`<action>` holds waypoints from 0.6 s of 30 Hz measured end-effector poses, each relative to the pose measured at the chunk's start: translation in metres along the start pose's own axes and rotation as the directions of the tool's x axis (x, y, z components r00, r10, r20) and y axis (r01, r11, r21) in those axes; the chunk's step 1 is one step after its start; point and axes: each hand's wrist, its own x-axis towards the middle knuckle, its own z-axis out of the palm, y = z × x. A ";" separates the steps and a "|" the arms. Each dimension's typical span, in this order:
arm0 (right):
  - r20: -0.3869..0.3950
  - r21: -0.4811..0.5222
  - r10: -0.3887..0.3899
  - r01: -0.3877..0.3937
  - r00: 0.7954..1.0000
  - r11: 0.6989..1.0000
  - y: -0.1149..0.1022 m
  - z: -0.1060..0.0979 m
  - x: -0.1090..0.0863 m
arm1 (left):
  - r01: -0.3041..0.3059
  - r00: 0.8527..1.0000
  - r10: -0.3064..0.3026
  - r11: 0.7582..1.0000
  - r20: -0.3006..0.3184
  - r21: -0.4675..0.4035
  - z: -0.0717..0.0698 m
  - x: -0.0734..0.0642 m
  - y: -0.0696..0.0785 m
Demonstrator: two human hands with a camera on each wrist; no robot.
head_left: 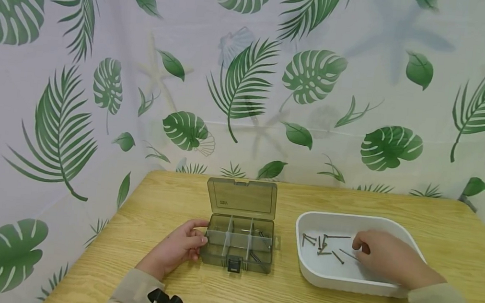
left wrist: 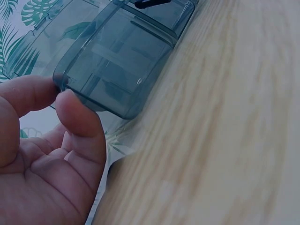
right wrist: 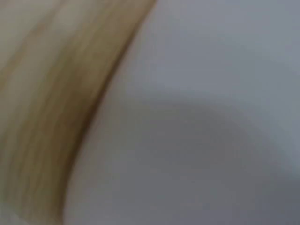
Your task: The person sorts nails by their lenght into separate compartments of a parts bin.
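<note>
A smoky see-through compartment box (head_left: 237, 249) stands on the wooden table with its lid (head_left: 242, 198) raised at the back. Dark screws (head_left: 256, 257) lie in its right-hand compartments. My left hand (head_left: 178, 247) grips the box's left side; the left wrist view has thumb (left wrist: 79, 117) and forefinger at one corner. Over in the white tray (head_left: 301, 267), my right hand (head_left: 389, 258) reaches down with bent fingers. Several bronze-coloured screws (head_left: 323, 245) are scattered left of it. One thin screw (head_left: 348, 253) runs toward the fingertips, which are hidden, so whether they pinch it is unclear.
The wooden table (head_left: 169, 198) ends at a leaf-patterned cloth (head_left: 247, 99) behind and at the left. A clear latch tab (head_left: 277, 242) juts from the box's right side, toward the tray. The right wrist view is blurred, mostly tray wall.
</note>
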 end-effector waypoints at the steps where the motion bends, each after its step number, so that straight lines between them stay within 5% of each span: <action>1: 0.013 0.002 0.006 -0.006 1.000 1.000 0.001 0.001 0.001 | 0.002 1.000 -0.002 1.000 0.000 0.000 0.000 0.000 0.000; 18: 0.118 -0.003 0.061 -0.061 0.991 0.998 0.002 0.008 0.005 | -0.009 1.000 0.009 1.000 0.003 -0.001 0.000 0.000 0.000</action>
